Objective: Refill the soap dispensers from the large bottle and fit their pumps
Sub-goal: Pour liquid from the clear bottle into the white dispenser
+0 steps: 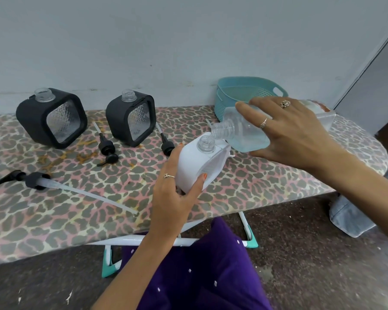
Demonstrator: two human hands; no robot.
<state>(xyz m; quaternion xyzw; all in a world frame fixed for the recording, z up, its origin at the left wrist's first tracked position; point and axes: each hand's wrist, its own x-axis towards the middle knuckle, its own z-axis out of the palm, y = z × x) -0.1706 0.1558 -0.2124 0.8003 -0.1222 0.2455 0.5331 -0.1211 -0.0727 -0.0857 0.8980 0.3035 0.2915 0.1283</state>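
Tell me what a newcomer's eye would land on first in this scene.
First, the pour at centre: the right hand tips a clear bottle of bluish liquid into the open neck of a white dispenser, gripped by the left hand. Next, two black dispensers stand uncapped at the back left of the leopard-print board. A long-tubed pump lies at front left.

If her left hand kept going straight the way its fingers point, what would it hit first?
Probably the large bottle. The left hand, gripping the white dispenser, points up and right toward that tilted bottle, held by the right hand. Depth is unclear.
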